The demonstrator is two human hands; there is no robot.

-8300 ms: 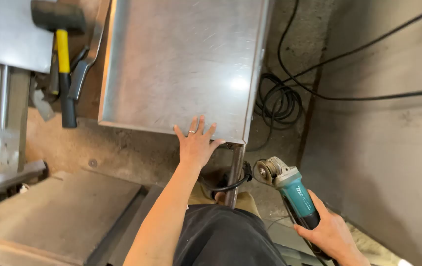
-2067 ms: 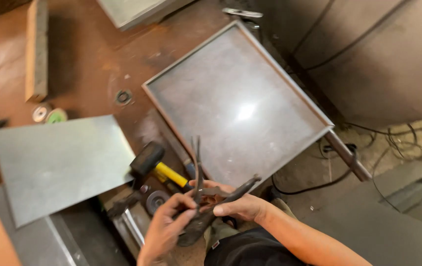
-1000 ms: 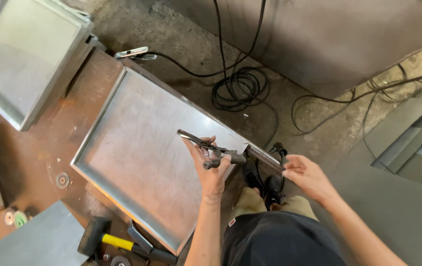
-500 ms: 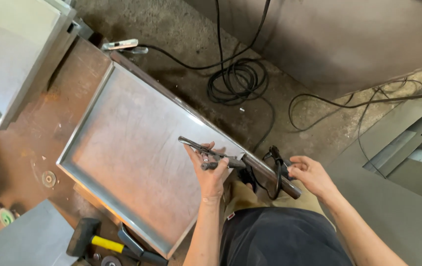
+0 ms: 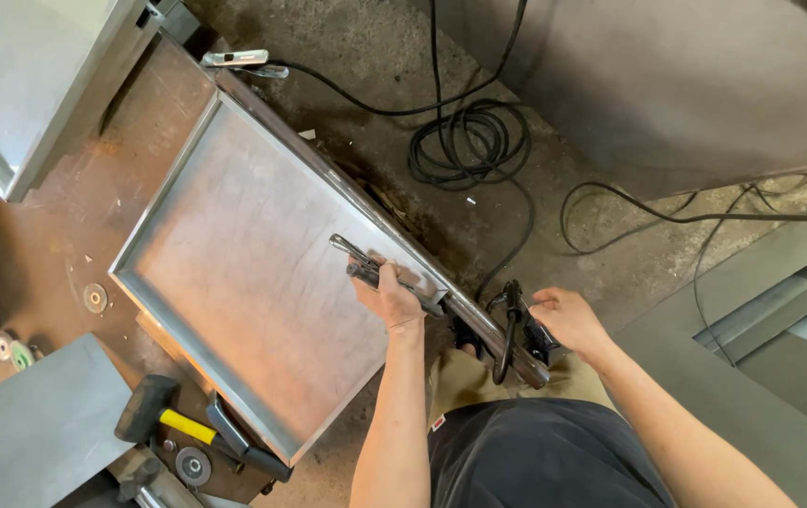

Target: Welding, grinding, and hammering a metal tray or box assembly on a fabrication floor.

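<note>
Steel locking pliers (image 5: 366, 266) sat clenched in left hand (image 5: 387, 299) over tray (image 5: 243, 273) rim; right hand (image 5: 568, 322) gripped black clamp (image 5: 513, 325)

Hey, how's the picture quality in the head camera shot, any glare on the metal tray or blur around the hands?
Head view: soft, even light; the metal tray shows a pale diffuse sheen near its middle, no harsh glare. The left hand on the locking pliers and the right hand at the black clamp look sharp. Straight edges bow slightly toward the frame's borders.
</note>
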